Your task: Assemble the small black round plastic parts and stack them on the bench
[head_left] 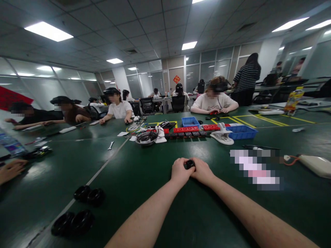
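A small glossy black round piece (190,164) sits between my two hands, low over the green tabletop. My left hand (179,170) is closed around its left side, and my right hand (203,170) grips it from the right. The fingers cover most of the piece, so its full shape is hidden. To the left of my forearms, several shiny black rings, thick like small tyres, lie in pairs: one pair (89,195) is farther off and another pair (72,223) is closer to me.
Ahead lie a red row of sockets (185,129), a white clamp (221,134), a blue tray (241,131) and coiled cables (146,136). A wrench (111,145) is to the left. At the left edge is another person's hand (11,170). Co-workers sit across the table.
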The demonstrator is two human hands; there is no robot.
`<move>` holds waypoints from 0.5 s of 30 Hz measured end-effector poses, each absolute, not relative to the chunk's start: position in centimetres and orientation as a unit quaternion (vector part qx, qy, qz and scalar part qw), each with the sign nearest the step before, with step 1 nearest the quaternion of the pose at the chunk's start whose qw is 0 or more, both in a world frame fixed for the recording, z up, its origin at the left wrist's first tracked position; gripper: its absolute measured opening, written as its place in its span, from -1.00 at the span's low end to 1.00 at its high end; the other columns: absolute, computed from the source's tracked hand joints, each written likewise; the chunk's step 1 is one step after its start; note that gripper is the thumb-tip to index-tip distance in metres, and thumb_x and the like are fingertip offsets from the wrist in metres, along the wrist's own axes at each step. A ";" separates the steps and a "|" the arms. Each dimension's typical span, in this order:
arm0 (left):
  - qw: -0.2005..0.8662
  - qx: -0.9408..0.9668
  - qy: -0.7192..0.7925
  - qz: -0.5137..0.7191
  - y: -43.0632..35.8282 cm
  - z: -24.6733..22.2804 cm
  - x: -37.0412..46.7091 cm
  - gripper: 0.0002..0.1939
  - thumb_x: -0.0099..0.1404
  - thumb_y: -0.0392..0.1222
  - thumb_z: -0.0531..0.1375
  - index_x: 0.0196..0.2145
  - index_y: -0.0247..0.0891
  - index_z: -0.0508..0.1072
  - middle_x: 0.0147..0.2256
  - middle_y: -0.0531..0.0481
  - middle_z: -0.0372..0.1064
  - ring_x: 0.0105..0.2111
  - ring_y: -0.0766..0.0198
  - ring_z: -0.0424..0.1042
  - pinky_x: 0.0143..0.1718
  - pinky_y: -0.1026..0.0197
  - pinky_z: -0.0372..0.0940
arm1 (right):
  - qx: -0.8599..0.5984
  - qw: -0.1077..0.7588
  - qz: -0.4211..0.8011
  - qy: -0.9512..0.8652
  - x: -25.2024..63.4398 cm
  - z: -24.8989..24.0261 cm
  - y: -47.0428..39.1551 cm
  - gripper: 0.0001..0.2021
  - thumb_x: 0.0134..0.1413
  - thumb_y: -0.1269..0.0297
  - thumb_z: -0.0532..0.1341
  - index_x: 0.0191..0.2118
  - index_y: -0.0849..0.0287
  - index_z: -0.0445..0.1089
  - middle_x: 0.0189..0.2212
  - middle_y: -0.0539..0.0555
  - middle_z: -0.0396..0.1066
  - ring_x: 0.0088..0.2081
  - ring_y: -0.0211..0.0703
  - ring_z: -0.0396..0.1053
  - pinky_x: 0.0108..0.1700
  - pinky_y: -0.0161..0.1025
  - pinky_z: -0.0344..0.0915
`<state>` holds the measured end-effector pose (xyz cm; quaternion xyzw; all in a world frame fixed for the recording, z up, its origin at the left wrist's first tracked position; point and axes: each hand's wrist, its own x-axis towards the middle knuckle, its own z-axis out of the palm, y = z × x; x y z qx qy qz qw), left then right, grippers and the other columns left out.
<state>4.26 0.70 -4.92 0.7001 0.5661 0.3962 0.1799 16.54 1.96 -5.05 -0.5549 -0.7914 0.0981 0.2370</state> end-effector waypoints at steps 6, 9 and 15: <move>0.241 0.755 0.490 0.364 0.7 -4.3 2.5 -0.70 -0.10 -0.18 0.25 -0.33 -0.21 0.40 -0.35 0.05 0.29 -0.37 0.33 0.28 -0.37 0.33 0.19 | -0.405 0.222 0.333 -0.822 18.9 -4.9 3.0 -0.64 -0.28 0.36 0.21 -0.21 0.20 0.32 -0.33 0.02 0.35 -0.30 -0.13 0.28 -0.26 -0.24 0.16; 0.280 0.761 0.464 0.356 0.8 -4.3 2.2 -0.68 -0.07 -0.18 0.24 -0.28 -0.22 0.39 -0.31 0.03 0.28 -0.36 0.31 0.27 -0.35 0.31 0.18 | -0.384 0.219 0.397 -0.804 19.2 -4.7 3.0 -0.66 -0.27 0.38 0.20 -0.22 0.21 0.33 -0.36 -0.01 0.36 -0.34 -0.17 0.29 -0.28 -0.27 0.18; 0.299 0.762 0.460 0.345 0.9 -4.3 2.0 -0.65 -0.08 -0.19 0.24 -0.27 -0.24 0.39 -0.30 0.01 0.29 -0.34 0.30 0.26 -0.33 0.29 0.17 | -0.375 0.197 0.428 -0.798 19.4 -4.1 2.9 -0.73 -0.25 0.37 0.19 -0.28 0.23 0.33 -0.41 -0.01 0.35 -0.37 -0.19 0.28 -0.33 -0.30 0.18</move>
